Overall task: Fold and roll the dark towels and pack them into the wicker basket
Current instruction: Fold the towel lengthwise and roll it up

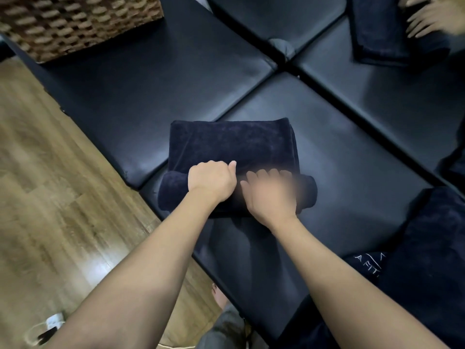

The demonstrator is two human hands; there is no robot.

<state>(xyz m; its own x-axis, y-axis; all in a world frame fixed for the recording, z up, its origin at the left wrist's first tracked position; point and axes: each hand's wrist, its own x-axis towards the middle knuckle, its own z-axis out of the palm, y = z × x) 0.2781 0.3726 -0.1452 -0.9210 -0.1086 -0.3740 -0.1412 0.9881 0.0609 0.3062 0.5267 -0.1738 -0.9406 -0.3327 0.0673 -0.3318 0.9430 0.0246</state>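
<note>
Rolling: the towel (234,147) lay flat just beyond both hands.
Roll axis: ran crosswise, left to right.
Left hand (212,181): curled, gripping the roll.
Right hand (270,191): blurred, fingers pressed on it.

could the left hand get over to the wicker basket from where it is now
Probably yes. Only bare black cushion lies between the left hand and the wicker basket at the far left. But that hand now grips the roll of the dark towel, so it would have to let go or carry it.
</note>
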